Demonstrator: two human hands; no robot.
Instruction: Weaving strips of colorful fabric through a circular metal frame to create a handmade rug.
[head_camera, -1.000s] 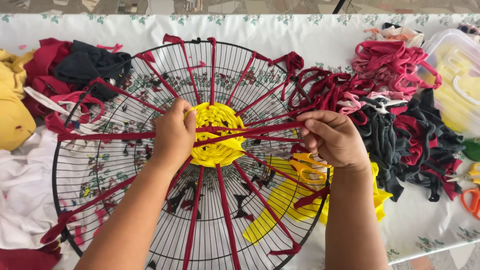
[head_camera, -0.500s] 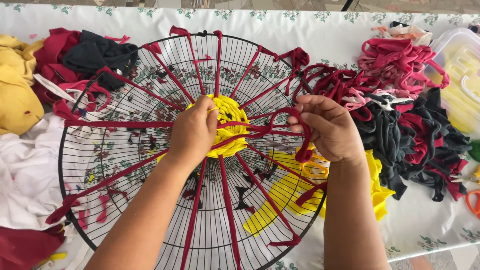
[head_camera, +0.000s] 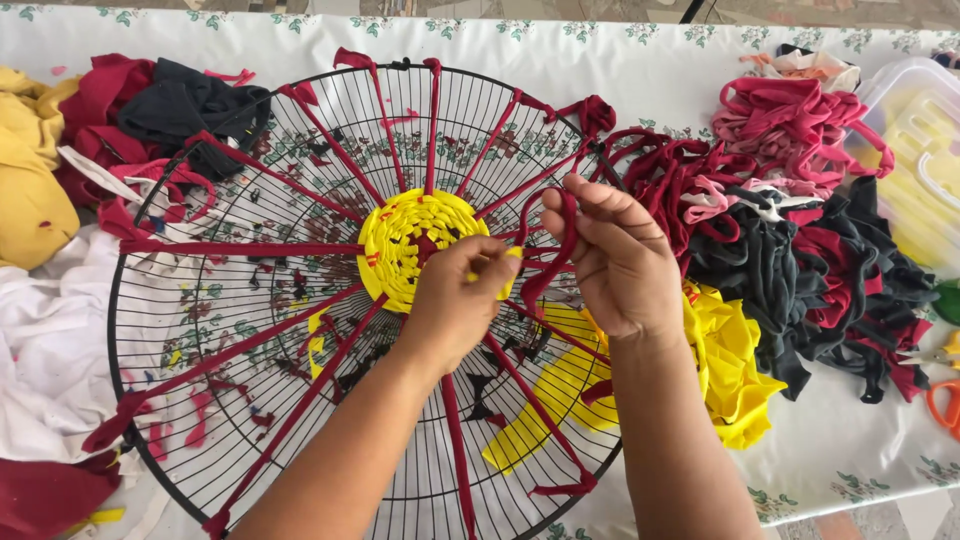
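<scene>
Fan grille (head_camera: 250, 330): round, black wire, lying flat on the table, its lower edge cut off by the picture's bottom. Dark red cloth strips (head_camera: 250, 248) run as spokes from the hub out to the rim, knotted or looped at the outer ring.

Yellow weave (head_camera: 405, 240): small disc at the hub, yellow strip worked over and under the red spokes, a few rounds wide. Free end of the yellow strip (head_camera: 508, 262) is pinched at the disc's right edge.

One red strip (head_camera: 560, 250) is lifted off the grille, bent in a loop, just right of the disc.
</scene>
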